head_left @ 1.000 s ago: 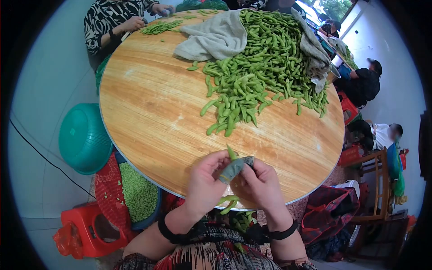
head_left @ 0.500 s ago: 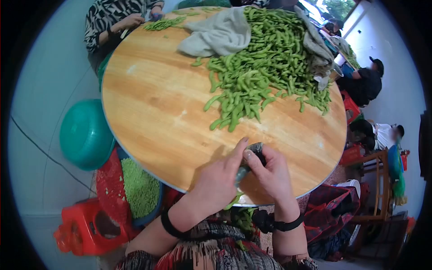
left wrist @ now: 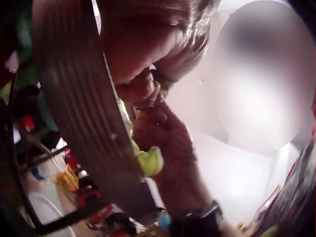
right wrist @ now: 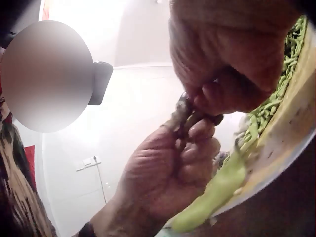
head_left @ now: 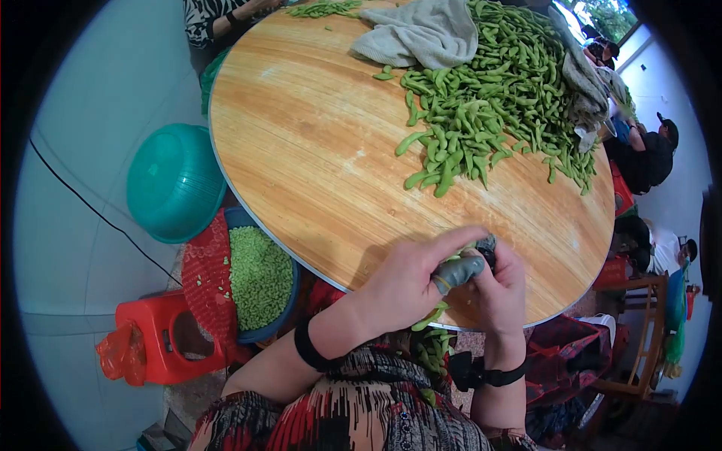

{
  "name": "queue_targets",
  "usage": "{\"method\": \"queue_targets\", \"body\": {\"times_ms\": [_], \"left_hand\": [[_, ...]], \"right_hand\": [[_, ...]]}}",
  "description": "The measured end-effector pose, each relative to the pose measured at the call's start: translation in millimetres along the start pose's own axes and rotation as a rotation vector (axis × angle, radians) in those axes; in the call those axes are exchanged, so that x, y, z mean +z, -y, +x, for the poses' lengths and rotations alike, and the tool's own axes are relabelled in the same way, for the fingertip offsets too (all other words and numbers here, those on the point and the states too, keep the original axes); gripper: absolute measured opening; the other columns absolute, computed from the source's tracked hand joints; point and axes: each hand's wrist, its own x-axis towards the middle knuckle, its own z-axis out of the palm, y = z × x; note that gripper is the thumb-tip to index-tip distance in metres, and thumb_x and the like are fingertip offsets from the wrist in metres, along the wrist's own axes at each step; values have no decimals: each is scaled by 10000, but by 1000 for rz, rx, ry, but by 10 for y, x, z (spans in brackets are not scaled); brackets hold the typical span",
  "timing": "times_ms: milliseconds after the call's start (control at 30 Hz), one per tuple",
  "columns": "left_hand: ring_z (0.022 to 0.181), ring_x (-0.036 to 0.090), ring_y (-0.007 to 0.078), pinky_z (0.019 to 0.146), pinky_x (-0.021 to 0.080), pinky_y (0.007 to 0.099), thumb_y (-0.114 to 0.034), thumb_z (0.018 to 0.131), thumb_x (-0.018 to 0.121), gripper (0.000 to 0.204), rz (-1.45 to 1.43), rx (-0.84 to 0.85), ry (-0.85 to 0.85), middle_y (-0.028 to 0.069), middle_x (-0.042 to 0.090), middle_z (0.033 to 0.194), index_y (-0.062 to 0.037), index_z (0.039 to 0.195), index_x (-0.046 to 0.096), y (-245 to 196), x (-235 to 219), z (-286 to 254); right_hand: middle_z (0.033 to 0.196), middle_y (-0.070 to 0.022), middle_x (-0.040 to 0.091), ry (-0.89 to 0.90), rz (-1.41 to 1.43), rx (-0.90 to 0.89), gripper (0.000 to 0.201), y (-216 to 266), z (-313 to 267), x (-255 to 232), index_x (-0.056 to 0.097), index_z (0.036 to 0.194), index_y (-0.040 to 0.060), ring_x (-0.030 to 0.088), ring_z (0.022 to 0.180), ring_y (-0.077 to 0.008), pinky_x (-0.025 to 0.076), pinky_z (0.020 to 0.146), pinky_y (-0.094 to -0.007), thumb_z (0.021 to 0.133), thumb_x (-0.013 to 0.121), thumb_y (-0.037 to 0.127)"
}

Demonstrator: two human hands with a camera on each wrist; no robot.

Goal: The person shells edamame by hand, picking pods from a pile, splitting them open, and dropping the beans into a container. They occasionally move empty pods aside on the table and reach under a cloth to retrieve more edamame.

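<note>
In the head view my left hand (head_left: 402, 282) and right hand (head_left: 502, 293) meet over the table's near edge. A grey cover (head_left: 457, 272) sits on the left thumb, and a dark cover (head_left: 487, 246) on a right finger. Between them both hands pinch a green soybean pod (head_left: 453, 257), mostly hidden by the fingers. More pods (head_left: 430, 317) lie at the table edge just below. A large pod (right wrist: 212, 197) shows beside the left hand in the right wrist view, and a pod (left wrist: 150, 160) by the table rim in the left wrist view.
A heap of soybean pods (head_left: 496, 105) spreads across the round table (head_left: 316, 173), beside a grey cloth (head_left: 421, 34). Left of the table are a blue tub of shelled beans (head_left: 259, 278), a green basin (head_left: 177, 180) and a red stool (head_left: 154, 331). Other people sit farther off.
A pod's tip stood up between my hands a second ago; now only a sliver of green shows there. Left fingers have folded over toward the right hand. The head view has swung left.
</note>
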Motion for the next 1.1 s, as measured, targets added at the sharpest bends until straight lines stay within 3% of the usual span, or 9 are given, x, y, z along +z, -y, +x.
{"method": "queue_targets", "body": {"times_ms": [67, 400, 500, 533, 567, 700, 933, 967, 1100], "left_hand": [[786, 640, 229, 690, 501, 284, -81, 833, 571, 329, 166, 353, -158, 142, 640, 915, -72, 1160, 543, 108, 67, 13], [666, 579, 242, 565, 485, 318, 68, 640, 606, 468, 378, 554, -250, 81, 553, 759, -60, 1088, 555, 109, 56, -50], [521, 534, 211, 486, 441, 270, -28, 785, 573, 253, 306, 474, -349, 65, 559, 693, -56, 1032, 527, 125, 96, -4], [535, 500, 177, 472, 415, 251, -26, 821, 520, 253, -98, 175, -317, 63, 547, 742, -53, 1070, 487, 153, 62, -17], [550, 465, 144, 458, 389, 231, -24, 856, 467, 254, -495, -130, -270, 62, 535, 790, -49, 1108, 446, 172, 19, -25], [708, 436, 113, 491, 369, 197, -33, 899, 385, 278, -1498, -202, -265, 110, 470, 955, 29, 1170, 395, 270, -157, -18], [805, 500, 176, 741, 457, 278, -82, 902, 375, 262, -1303, -147, -428, 114, 514, 948, 24, 1126, 463, 39, 47, -14], [842, 514, 180, 788, 447, 284, -102, 907, 363, 272, -1262, -145, -373, 109, 526, 952, 17, 1126, 473, 13, 37, 0], [812, 501, 144, 697, 444, 243, -102, 898, 340, 297, -1394, -346, -431, 73, 523, 928, 16, 1141, 465, 94, 1, 32]], "right_hand": [[617, 32, 511, 10, 378, 224, 99, 4, 3, 14, 555, 864, 37, 426, 481, -15, 314, 432, -158, 889, 533, 130], [588, 19, 482, -11, 940, 457, 68, 119, 28, 138, 518, 872, 56, 359, 389, -36, 238, 337, -149, 868, 550, 116], [545, 28, 447, -251, 556, 250, 87, 167, 58, 138, 534, 849, 45, 339, 398, -32, 245, 364, -162, 879, 534, 127], [545, 28, 447, -251, 554, 248, 87, 201, 44, 32, 534, 849, 45, 339, 398, -32, 245, 364, -162, 879, 534, 127], [556, 21, 469, -161, 557, 203, 99, 243, 20, -164, 546, 843, 39, 367, 414, -38, 269, 378, -170, 878, 534, 131], [625, -43, 585, 334, -88, 45, 147, 431, -125, -157, 595, 755, -1, 504, 509, -96, 398, 486, -241, 818, 613, 131], [513, -122, 484, 184, -372, 8, 227, 272, -26, 382, 532, 699, -4, 476, 429, -193, 385, 449, -306, 805, 637, 167], [544, -4, 497, 233, -404, -27, 174, 245, 6, 394, 573, 756, -14, 432, 513, -45, 361, 464, -221, 815, 633, 139], [520, -113, 501, 502, -199, -30, 201, 392, 205, 268, 561, 730, -3, 450, 447, -150, 379, 459, -314, 795, 638, 170]]}}
